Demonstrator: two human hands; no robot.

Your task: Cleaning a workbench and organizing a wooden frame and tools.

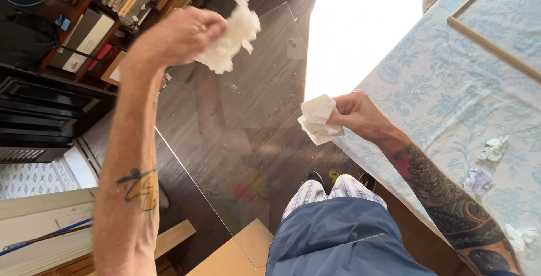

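My left hand [183, 34] is raised at the upper middle, closed around a crumpled white paper towel [236, 28] that presses against an upright clear glass pane [248, 124]. The pane stands in front of me, its edges showing as thin lines over the dark wood floor. My right hand [358, 112] grips another folded white paper wad [318, 119] at the pane's right edge, beside the cloth-covered table.
A table with a pale blue floral cloth [451, 84] fills the right side, with a wooden frame [490, 42] and several crumpled paper wads [493, 147] on it. Bookshelves [101, 11] stand at upper left. Cardboard [236, 256] lies on the floor near my legs.
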